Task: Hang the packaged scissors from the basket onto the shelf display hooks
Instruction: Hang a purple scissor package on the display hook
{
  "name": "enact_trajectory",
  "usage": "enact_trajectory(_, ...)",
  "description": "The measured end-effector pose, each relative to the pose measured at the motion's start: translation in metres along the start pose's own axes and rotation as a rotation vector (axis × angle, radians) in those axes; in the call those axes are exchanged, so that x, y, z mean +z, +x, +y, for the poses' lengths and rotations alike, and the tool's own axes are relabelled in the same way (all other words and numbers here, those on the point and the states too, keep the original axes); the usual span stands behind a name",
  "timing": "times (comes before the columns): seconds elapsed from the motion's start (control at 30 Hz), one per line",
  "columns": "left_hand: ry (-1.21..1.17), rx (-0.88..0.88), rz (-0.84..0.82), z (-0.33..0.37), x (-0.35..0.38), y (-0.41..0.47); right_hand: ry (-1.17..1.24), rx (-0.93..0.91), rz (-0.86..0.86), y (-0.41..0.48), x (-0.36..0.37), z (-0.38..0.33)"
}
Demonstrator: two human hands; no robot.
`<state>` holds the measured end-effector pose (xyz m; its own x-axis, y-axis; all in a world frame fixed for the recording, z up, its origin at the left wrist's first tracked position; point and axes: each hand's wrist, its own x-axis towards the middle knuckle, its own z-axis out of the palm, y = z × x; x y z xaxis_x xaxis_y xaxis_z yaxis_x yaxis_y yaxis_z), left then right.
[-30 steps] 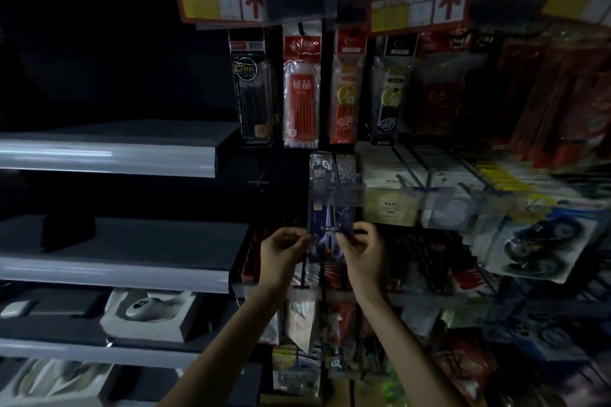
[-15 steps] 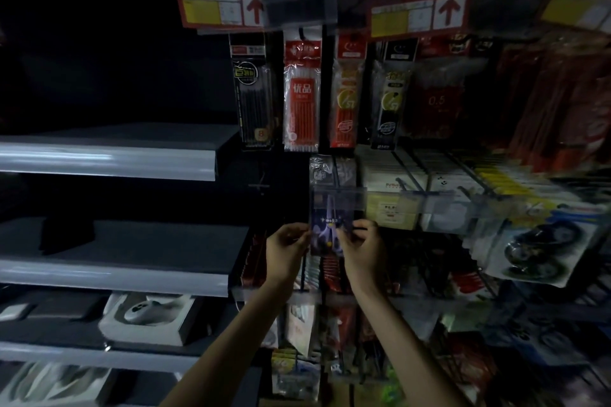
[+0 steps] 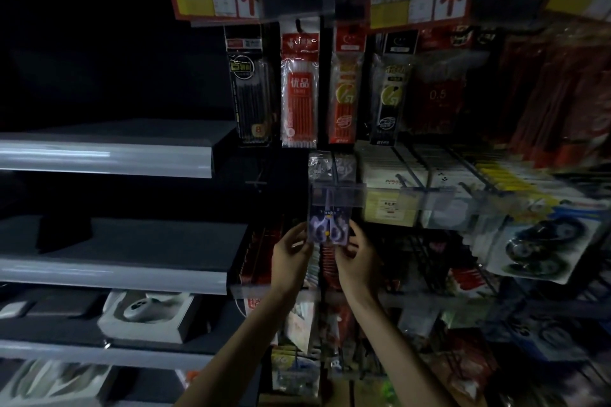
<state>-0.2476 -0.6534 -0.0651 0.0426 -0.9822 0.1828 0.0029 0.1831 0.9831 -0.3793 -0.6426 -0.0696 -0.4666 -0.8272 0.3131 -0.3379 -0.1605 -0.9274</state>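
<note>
A packaged pair of scissors [image 3: 329, 225] with purple handles on a dark blue card hangs upright in the middle of the dim shelf wall. Its top goes up behind a clear plastic price-tag holder [image 3: 339, 195], where the hook is hidden. My left hand [image 3: 291, 254] pinches the pack's lower left edge. My right hand [image 3: 358, 256] pinches its lower right corner. Further packs [image 3: 332, 165] of the same kind sit behind it on the hook. The basket is out of view.
Pen refill packs [image 3: 299, 92] hang in a row above. White boxed goods [image 3: 406, 175] and correction-tape packs [image 3: 535, 241] crowd the hooks to the right. Grey shelves [image 3: 105, 158] run along the left, with a boxed white mouse [image 3: 145, 311] on a lower one.
Both hands have lifted the scissors pack a little higher, so its top has slid further up behind the clear tag holder. The view has shifted slightly.
</note>
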Motion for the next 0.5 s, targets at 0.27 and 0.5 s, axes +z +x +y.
enact_trajectory(0.27, -0.048, -0.029, 0.021, -0.002, 0.005, -0.006, -0.053, 0.019, -0.009, 0.005, 0.003, 0.006)
enact_trajectory(0.5, 0.004, 0.021, -0.002, -0.005, 0.005, -0.018, -0.060, -0.033, -0.001, -0.006, 0.002, 0.012)
